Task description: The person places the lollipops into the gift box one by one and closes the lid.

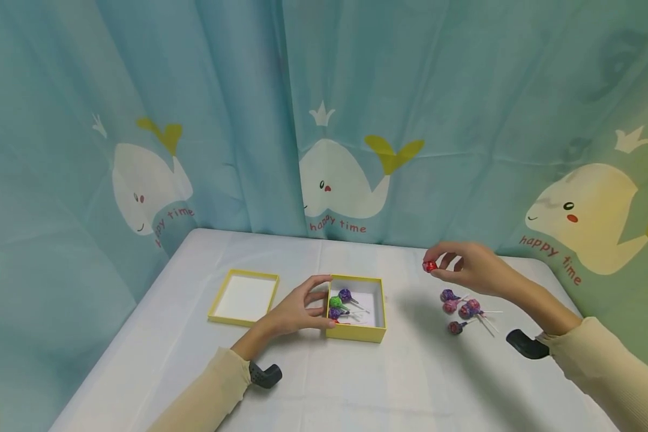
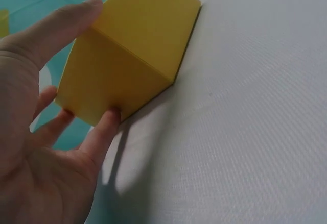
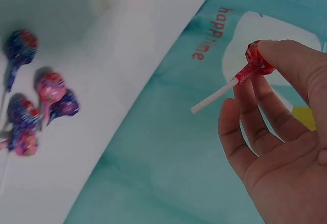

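Observation:
My right hand (image 1: 472,267) pinches a red-wrapped lollipop (image 3: 259,63) by its candy head, above the table's right side. Its white stick (image 3: 214,96) points away from the fingers in the right wrist view. At the middle of the table, my left hand (image 1: 297,307) holds the left side of an open yellow box (image 1: 356,332), thumb at the near corner and fingers along the side wall. Inside the white interior lie purple lollipops (image 1: 345,294), a green lollipop (image 1: 336,302) and a bit of red, partly hidden by the near wall.
Several purple and pink lollipops (image 1: 450,306) lie in a loose group below my right hand. Left of the box, a shallow yellow-rimmed lid (image 1: 245,297) rests with its white inside up. A blue curtain (image 1: 237,150) with whales hangs behind the white table (image 1: 410,384).

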